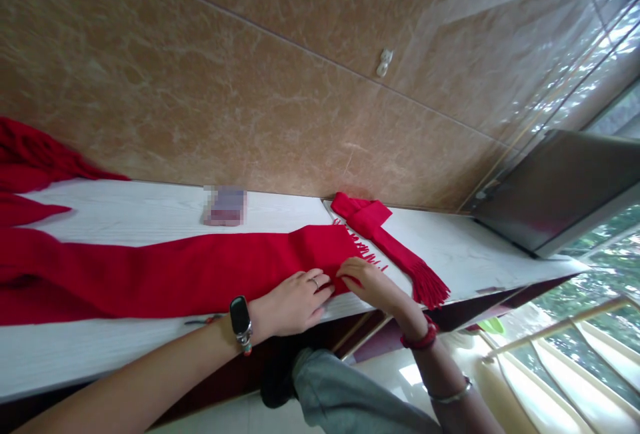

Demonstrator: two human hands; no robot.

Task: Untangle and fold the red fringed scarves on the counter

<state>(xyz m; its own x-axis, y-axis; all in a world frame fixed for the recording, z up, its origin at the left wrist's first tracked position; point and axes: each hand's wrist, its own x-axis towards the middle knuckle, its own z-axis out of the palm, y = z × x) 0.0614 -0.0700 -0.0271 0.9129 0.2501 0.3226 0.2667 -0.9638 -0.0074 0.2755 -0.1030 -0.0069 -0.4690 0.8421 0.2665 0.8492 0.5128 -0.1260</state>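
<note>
A long red scarf (200,274) lies stretched along the white countertop, its fringed end towards the right. My left hand (297,301), with a ring and a dark-faced watch, bends its fingers over the scarf's near edge close to that end. Just to its right, my right hand (367,281) pinches the same edge near the corner, a red bracelet on its wrist. The fingertips of both hands are close together, and what lies right under them is partly hidden. Beyond the right hand lies a second, folded red scarf (385,234) with its fringe at the counter's front edge.
More red fabric (35,161) is heaped at the far left against the brown tiled wall (250,87). A small blurred box (226,206) sits by the wall. The white countertop (475,247) runs to a dark panel (560,187) at the right. Railings (560,327) stand at lower right.
</note>
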